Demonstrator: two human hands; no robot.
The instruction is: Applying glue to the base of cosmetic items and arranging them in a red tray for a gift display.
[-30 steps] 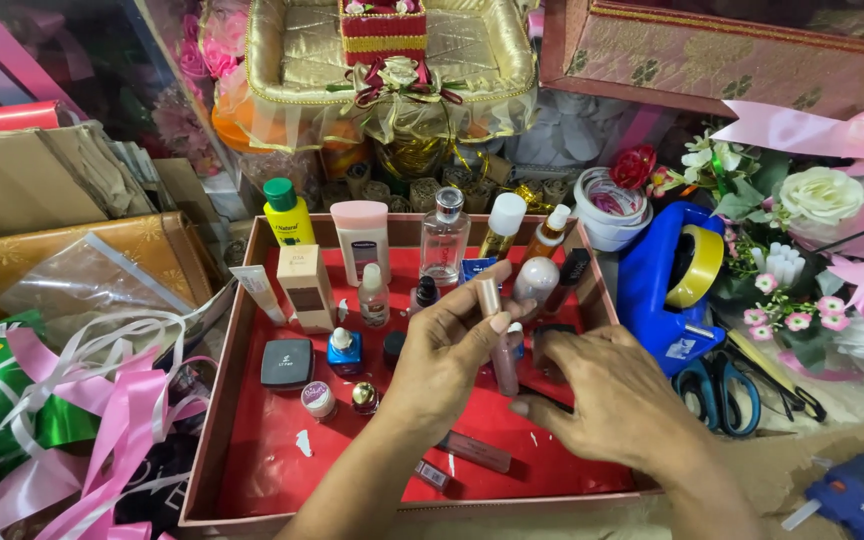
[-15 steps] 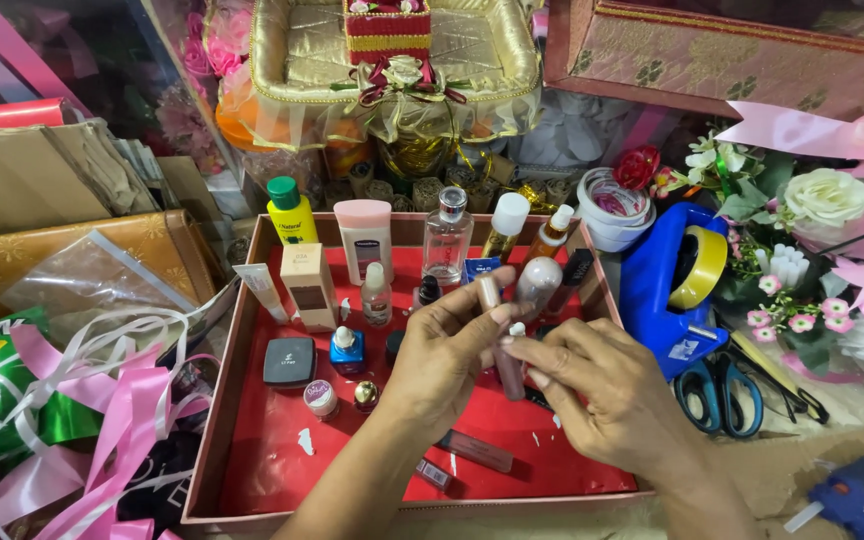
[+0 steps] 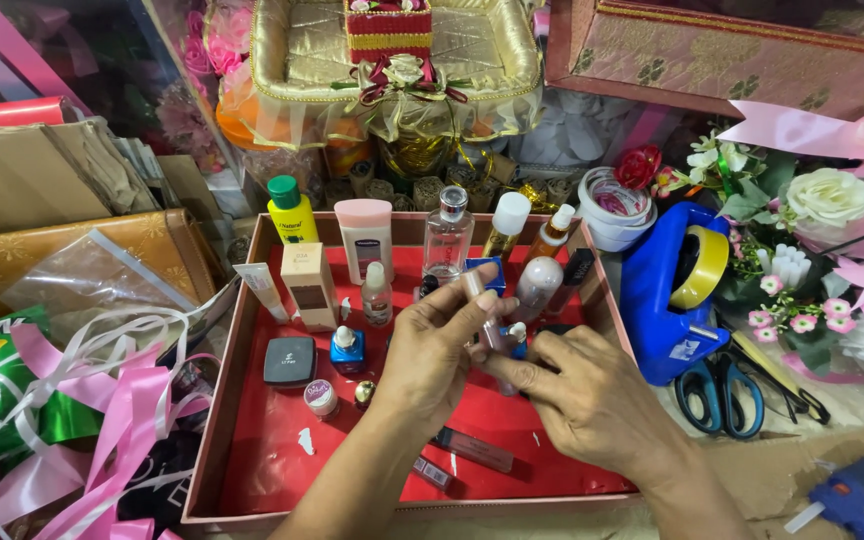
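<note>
**Cosmetics tray filling up, one slim tube being handled at centre**

Head view: the red-lined tray is sitting in the lower middle of the frame. Along its far wall a row is already standing upright: a yellow bottle with a green cap, a pink tube, a clear glass bottle and two white-capped bottles toward the right. In front of them a tan box, a black compact, a small blue bottle and a little round jar are resting on the lining. Two dark sticks are lying flat near the front edge, and most of the front half is showing bare red lining, so the arranging looks roughly half done.

At centre, the left hand is pinching a slim clear tube, its grip closed narrowly around it, tube tilted slightly. The right hand is touching the tube's lower end with its fingertips; whether it is gripping anything I cannot tell.

Right of the tray, a blue tape dispenser, scissors and a glue gun are lying on the surface.
</note>
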